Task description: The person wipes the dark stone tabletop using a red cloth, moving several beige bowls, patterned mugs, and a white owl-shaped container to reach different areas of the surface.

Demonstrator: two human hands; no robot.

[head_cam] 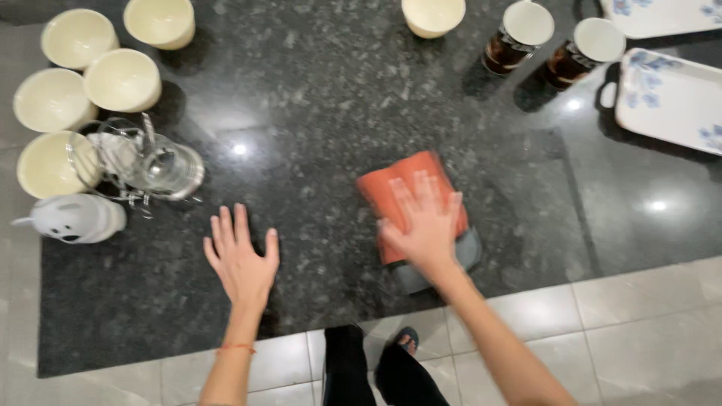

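Countertop view from above, both hands at work on dark speckled granite. We see the orange cloth lying flat near the front edge, right of centre, over a grey layer that shows at its near side. We judge the cloth soft, light and limp, likely to slide readily on polished stone; it is best controlled by flat palm pressure or by pinching an edge. The right hand rests on it, fingers spread and extended, gripping nothing. The left hand lies open on bare stone, fingers splayed, well apart from the cloth. Cream bowls and a glass jar stand at left.
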